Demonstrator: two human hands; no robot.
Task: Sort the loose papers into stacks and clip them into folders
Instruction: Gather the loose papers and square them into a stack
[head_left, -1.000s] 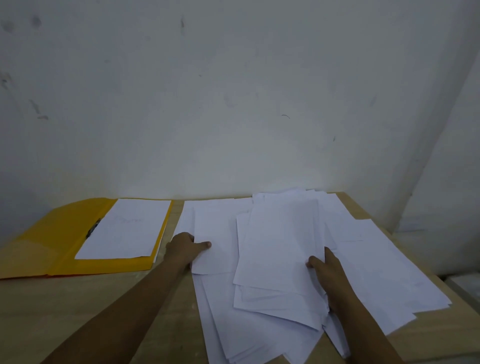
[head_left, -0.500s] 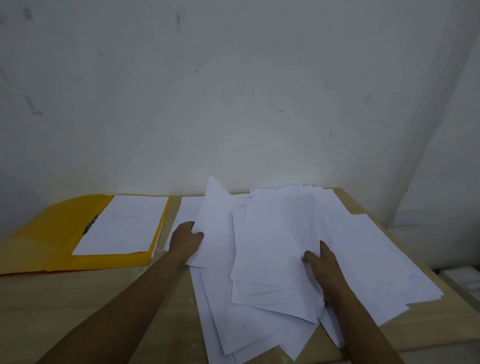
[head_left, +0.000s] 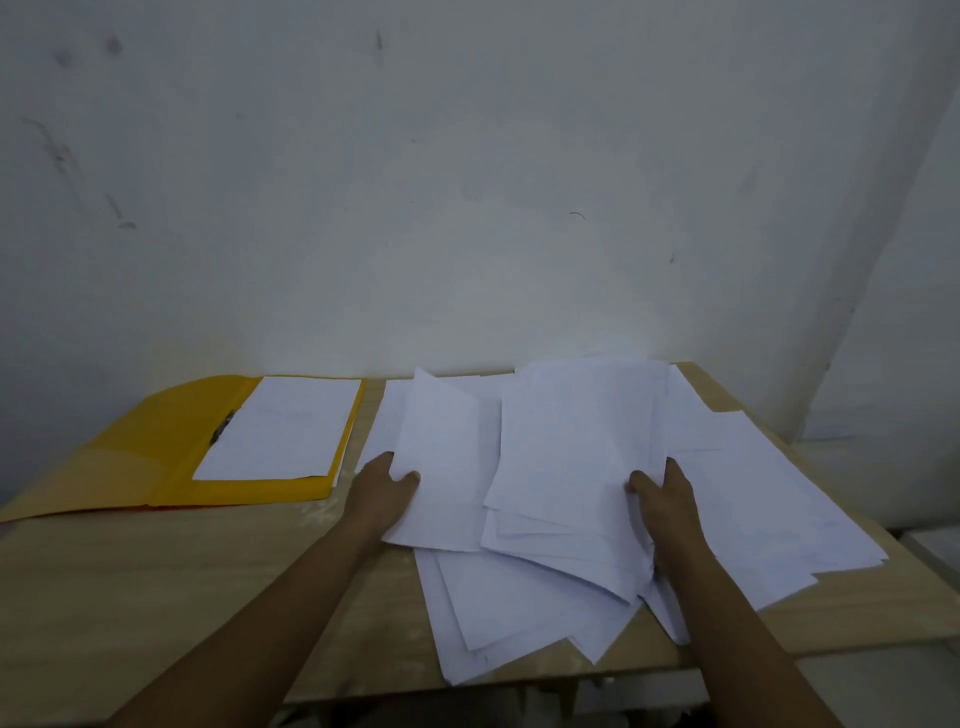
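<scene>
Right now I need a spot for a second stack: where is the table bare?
Bare table lies in front of the yellow folder, left of the left hand; also a thin strip between folder and loose papers. The right half is crowded with sheets, under the right hand.

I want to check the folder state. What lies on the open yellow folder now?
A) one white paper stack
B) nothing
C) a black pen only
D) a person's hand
A: a white paper stack lies on the right half of the open yellow folder; both hands are on loose sheets.

Two bare forearms, no sleeves, no jewellery
</scene>
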